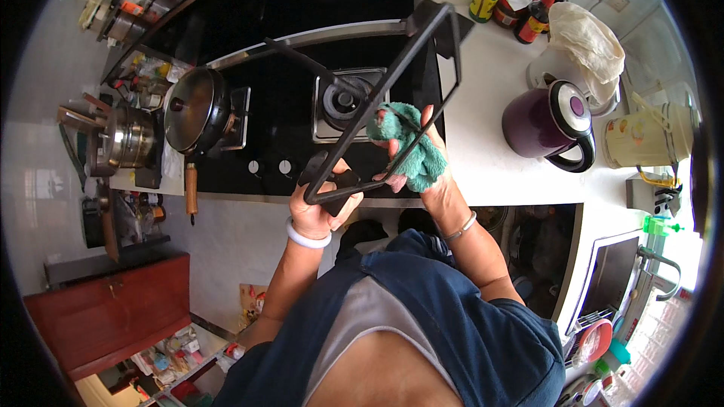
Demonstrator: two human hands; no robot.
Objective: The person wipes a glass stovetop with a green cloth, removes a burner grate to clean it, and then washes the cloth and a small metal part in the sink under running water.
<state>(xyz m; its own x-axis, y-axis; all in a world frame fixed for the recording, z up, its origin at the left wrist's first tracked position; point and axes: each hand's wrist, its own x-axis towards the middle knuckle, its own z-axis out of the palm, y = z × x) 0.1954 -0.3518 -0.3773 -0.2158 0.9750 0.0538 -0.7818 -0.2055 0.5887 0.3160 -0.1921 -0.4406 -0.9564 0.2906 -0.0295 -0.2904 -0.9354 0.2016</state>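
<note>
A black metal pan-support frame (410,59) is held up at a tilt above the gas hob. My left hand (310,216) grips its near left corner, around a flat black foot plate. In my right hand (440,192) is a bunched green terry cloth (421,164), with a pink patch showing at its lower edge. The cloth lies against the frame's right-hand thin bar, and some of my right fingers are hidden by it. Beneath the frame, the right burner (342,100) sits uncovered in its square metal tray.
A lidded wok (192,110) stands on the left burner, its wooden handle jutting past the counter edge. Left of it is a steel pot (133,137). On the right counter (475,102) stand a purple electric kettle (529,118), sauce bottles (534,20) and a cream bucket (645,133).
</note>
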